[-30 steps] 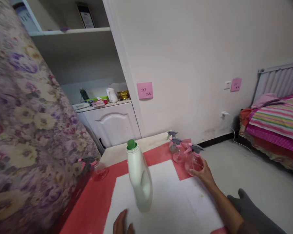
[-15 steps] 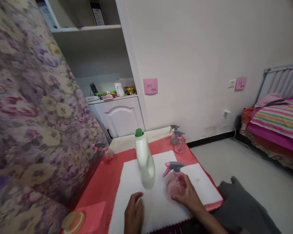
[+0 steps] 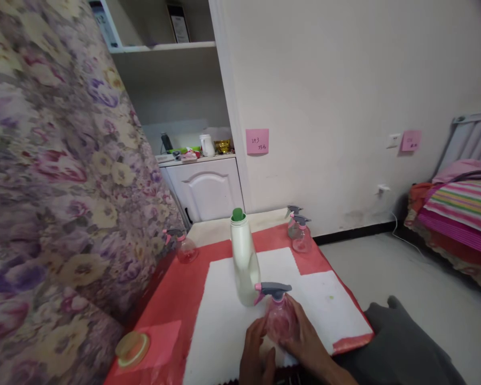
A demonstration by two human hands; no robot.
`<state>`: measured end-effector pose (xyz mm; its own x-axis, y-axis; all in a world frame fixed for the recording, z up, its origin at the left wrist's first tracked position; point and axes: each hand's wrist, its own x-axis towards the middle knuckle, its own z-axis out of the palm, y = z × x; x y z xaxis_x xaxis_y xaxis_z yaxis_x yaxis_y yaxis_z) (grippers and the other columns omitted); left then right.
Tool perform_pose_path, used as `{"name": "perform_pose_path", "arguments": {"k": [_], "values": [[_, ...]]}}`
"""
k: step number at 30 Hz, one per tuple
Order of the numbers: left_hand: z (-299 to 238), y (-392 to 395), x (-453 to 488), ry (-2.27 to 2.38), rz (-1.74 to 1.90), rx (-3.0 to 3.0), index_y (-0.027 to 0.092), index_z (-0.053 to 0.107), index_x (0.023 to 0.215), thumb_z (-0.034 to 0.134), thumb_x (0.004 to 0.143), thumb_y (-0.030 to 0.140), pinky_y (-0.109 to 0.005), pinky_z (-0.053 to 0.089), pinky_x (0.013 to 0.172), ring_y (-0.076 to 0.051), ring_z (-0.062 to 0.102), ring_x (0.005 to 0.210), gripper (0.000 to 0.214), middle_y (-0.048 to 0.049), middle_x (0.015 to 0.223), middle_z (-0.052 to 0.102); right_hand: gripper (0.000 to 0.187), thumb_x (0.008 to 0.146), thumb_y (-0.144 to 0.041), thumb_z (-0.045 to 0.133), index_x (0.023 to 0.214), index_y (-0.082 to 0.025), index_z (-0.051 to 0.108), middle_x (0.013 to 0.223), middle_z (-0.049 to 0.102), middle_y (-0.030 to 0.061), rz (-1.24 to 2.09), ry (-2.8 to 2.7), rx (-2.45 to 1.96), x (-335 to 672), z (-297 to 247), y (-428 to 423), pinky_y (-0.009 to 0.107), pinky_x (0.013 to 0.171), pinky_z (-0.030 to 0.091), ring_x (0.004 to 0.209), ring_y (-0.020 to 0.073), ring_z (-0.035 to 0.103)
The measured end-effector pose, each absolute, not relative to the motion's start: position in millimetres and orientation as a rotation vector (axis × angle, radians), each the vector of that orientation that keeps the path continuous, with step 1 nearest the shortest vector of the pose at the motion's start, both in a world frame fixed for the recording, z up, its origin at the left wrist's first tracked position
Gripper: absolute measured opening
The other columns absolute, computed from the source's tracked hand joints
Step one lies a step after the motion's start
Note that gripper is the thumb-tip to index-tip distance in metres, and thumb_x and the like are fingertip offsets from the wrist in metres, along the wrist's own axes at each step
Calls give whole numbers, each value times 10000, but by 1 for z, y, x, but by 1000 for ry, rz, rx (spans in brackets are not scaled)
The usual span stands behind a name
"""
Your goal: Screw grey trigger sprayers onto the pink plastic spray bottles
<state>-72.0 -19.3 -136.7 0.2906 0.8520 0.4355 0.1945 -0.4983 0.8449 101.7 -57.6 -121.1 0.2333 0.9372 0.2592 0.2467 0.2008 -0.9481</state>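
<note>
Nearest the wearer, at six o'clock in the view, the right hand [image 3: 304,339] wraps round a clear pink spray bottle [image 3: 279,321], holding it upright over a white covering [image 3: 216,321]. The left hand [image 3: 256,353] is at its left side, thumb and fingers parted; whether its fingertips touch cannot be told.

Reckoned from that bottle, a round pale lid [image 3: 131,346] lies at nine o'clock, and a dark grey shape [image 3: 401,342] sits at three. Just behind, a tall pale bottle [image 3: 245,262] stands in the way toward eleven, partly overlapped by the spray head [image 3: 274,290].

Farther, the left spray bottle [image 3: 186,249] stands at ten, near the flowered curtain [image 3: 84,187]. At one, the front spray bottle [image 3: 302,240] partly hides the rear spray bottle [image 3: 293,231] on the table [image 3: 272,239]. Beyond are a white cabinet [image 3: 210,195] at eleven, a pink note [image 3: 257,141] at twelve and a bed [image 3: 465,195] at two.
</note>
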Motion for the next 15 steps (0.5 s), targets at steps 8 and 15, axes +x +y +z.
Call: {"name": "perform_pose_path", "arguments": {"k": [8, 15], "values": [[-114, -19, -64, 1059, 1179, 1788, 207, 592, 1243, 548, 854, 442, -454, 427, 1090, -302, 531, 1268, 456, -137, 1340, 603, 633, 874, -356, 611, 1429, -303, 311, 1365, 477, 112, 411, -1411, -1321, 100, -137, -69, 452, 1043, 456, 1257, 306, 502], [-71, -11, -51, 982, 980, 1794, 203, 635, 1132, 808, 596, 425, -445, 497, 982, -335, 631, 1064, 605, -134, 1142, 681, 624, 792, -243, 639, 1367, -282, 400, 1112, 534, 62, 385, -1406, -1276, 100, -132, -70, 374, 891, 530, 1019, 255, 592]]}}
